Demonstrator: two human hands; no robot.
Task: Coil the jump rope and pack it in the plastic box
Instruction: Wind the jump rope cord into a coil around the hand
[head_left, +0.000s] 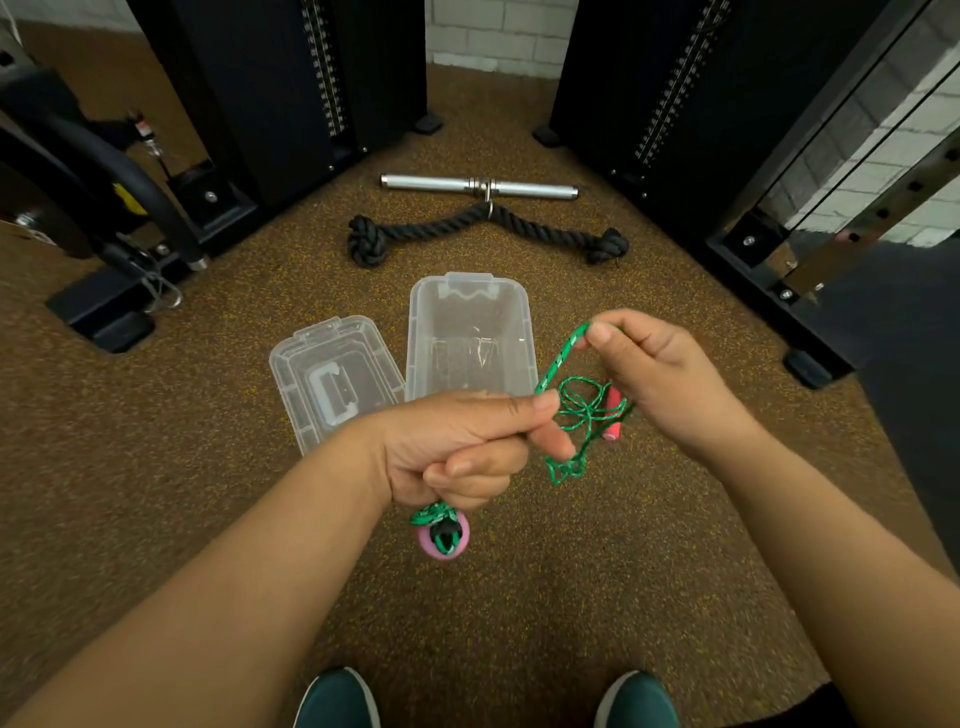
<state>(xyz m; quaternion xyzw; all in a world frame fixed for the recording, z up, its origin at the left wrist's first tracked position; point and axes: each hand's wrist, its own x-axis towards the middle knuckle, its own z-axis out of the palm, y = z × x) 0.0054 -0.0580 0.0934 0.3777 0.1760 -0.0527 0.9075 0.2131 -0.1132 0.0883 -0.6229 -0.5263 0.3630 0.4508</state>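
My left hand (457, 447) is closed around one pink handle (444, 540) of the jump rope, whose end sticks out below my fist. The green rope (558, 364) runs taut from that fist up to my right hand (660, 374), which pinches it between thumb and fingers. More of the rope lies in loose loops (582, 410) on the floor below my hands, beside the second pink handle (612, 413). The clear plastic box (470, 312) stands open on the floor just beyond my hands, with nothing in it. Its clear lid (332, 379) lies to its left.
A black triceps rope (483, 231) and a chrome bar (478, 187) lie on the speckled brown floor beyond the box. Black weight-stack machines (291, 93) stand left and right. My two green shoes (337, 699) show at the bottom edge.
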